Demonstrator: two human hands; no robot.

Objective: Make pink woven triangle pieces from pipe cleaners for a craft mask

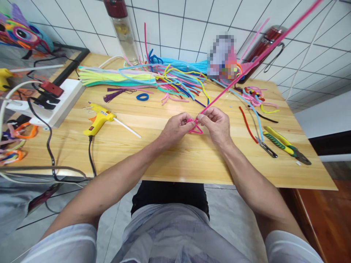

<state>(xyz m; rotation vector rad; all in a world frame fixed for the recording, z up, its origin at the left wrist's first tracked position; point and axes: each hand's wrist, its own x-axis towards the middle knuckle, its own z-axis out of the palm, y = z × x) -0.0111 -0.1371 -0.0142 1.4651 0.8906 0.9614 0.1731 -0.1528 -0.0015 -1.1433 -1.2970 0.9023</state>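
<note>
Over the middle of the wooden table, my left hand (177, 128) pinches a small bent shape made of bright pink pipe cleaner (197, 130). Part of that shape, a pointed loop, sticks out between my hands; the rest is hidden behind my left fingers. Close on its right, my right hand (216, 123) is closed on the same pink pipe cleaner, thumb against fingers. From there a long straight length runs up and to the right, out of the top of the view.
Bundled pipe cleaners (117, 77) lie along the back wall. A yellow glue gun (100, 117) with its cord rests to the left, near a white power strip (64, 100). Small snips (266, 148) and yellow-green pliers (285, 144) are on the right. Two bottles (124, 34) stand behind.
</note>
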